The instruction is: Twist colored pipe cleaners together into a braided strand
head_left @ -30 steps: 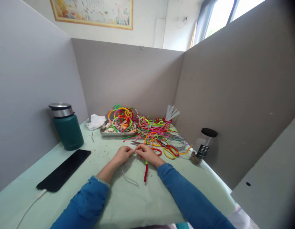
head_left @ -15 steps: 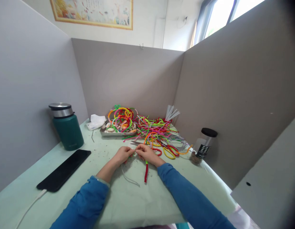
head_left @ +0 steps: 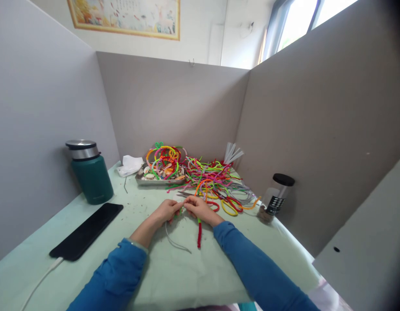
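My left hand [head_left: 169, 210] and my right hand [head_left: 196, 207] meet over the middle of the table, fingertips pinched close together. A bit of green pipe cleaner shows under the left fingers, and a thin grey cord [head_left: 174, 244] hangs from that hand in a loose curve. From beneath my right hand a red and green pipe cleaner [head_left: 199, 235] sticks out toward me. Whether both fuzzy ends are one piece is hidden by the fingers. Scissors [head_left: 184, 194] lie just behind the hands, partly covered.
Behind stand a metal tray [head_left: 159, 182] of shells and pipe-cleaner rings and a heap of coloured pipe cleaners [head_left: 209, 172]. A green bottle [head_left: 92, 179] and a phone [head_left: 86, 232] are at left, a black-lidded jar [head_left: 276, 198] at right. Grey partitions [head_left: 174, 103] enclose the table.
The red and green pipe cleaner's hanging end and the grey cord have shifted slightly to the right. Both hands stay in nearly the same place, still pinched.
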`<state>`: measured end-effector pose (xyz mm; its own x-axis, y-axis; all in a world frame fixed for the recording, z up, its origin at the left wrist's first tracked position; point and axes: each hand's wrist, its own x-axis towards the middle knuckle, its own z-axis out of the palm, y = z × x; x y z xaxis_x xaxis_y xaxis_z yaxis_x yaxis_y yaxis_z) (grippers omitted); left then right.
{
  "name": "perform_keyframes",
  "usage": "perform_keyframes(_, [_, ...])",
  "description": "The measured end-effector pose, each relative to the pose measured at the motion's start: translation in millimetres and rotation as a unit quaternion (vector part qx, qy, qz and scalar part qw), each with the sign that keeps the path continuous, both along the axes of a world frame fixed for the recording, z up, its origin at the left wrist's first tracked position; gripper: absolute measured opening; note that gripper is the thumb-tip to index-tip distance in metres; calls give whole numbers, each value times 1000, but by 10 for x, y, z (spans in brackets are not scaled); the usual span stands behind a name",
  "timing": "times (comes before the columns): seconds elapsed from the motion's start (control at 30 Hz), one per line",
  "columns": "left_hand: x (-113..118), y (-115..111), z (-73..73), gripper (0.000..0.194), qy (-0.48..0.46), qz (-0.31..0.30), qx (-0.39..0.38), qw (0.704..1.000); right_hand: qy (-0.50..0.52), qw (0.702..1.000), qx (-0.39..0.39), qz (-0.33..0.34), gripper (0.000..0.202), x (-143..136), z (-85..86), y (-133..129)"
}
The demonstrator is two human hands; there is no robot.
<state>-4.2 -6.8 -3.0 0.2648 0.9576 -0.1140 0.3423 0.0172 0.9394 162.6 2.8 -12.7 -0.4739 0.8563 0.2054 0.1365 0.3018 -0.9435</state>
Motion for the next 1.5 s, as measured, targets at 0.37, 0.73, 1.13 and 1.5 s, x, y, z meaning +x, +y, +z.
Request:
perform_keyframes(0.37, [-3,-3,9,35,16,-25,17,999,2,1000,-10,-13,14,1,11,8])
perform_keyframes(0.73, [-16,-26,3,24,98,-9,90,991,13,1000,-12,-13,14,-5,-6,20])
perform_keyframes(1.13, [-12,-12,-13,22,132,18,113,985,7,1000,-3,-11,13,4,-56,54])
perform_keyframes(1.5, [5,-47,74,24,150,26,109,982,11,1000,0,-1,13,9,-71,73])
